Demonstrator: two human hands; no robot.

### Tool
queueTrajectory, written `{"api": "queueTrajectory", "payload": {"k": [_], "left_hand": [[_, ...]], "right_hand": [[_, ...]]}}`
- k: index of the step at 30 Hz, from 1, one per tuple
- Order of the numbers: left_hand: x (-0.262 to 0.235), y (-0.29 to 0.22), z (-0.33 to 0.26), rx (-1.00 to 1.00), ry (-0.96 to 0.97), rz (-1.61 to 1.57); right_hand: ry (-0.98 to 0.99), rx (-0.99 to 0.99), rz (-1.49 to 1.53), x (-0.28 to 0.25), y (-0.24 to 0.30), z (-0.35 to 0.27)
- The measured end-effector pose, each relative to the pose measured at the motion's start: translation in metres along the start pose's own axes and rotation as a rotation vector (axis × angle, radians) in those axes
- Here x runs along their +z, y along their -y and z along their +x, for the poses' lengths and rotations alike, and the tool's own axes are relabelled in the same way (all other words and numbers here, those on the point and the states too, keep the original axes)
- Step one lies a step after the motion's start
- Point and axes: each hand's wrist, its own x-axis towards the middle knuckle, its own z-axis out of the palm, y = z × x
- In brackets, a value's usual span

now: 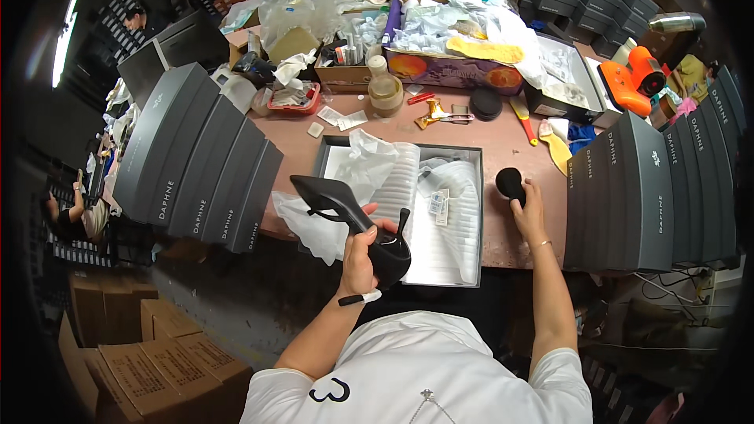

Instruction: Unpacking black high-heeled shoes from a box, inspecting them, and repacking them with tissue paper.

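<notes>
My left hand [360,261] is wrapped round a black high-heeled shoe [390,257], held tilted above the near left part of an open shoe box [480,228]. The shoe points to the far left. My right hand [532,210] is closed on a round black brush [510,182], just right of the box; its business end's texture is too small to make out. White tissue paper [364,161] spills over the box's left side. Inside lie ribbed white foam sheets [400,188], with a small printed tag [439,206] on the right one.
Stacked dark grey shoe boxes stand left [177,153] and right [624,188]. Behind the open box are a pump bottle [385,90], a round black lid [486,104], a yellow-handled tool [521,116], a carton of crumpled paper [416,68] and an orange device [628,82]. Brown cartons [149,369] sit lower left.
</notes>
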Motion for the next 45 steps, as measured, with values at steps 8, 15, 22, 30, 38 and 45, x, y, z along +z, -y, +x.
{"api": "queueTrajectory", "payload": {"k": [8,15,22,30,38,45], "left_hand": [[0.008,0.012,-0.012,0.022,0.005,0.038],[-0.010,-0.014,-0.018,0.032,-0.090,-0.146],[-0.010,-0.009,-0.016,0.054,-0.008,-0.166],[-0.025,-0.003,-0.007,0.030,0.176,-0.242],[-0.032,-0.025,0.010,0.007,0.428,-0.271],[-0.032,-0.027,0.013,-0.063,0.364,-0.032]], "right_hand": [[0.135,-0.758,0.363,-0.065,0.253,-0.062],[0.317,-0.612,0.129,-0.032,0.194,-0.090],[0.119,-0.842,0.358,-0.044,0.274,-0.069],[0.342,-0.472,0.548,-0.051,0.301,-0.084],[0.156,-0.386,0.680,-0.076,0.266,-0.070],[0.684,-0.464,0.422,-0.076,0.246,-0.063]]}}
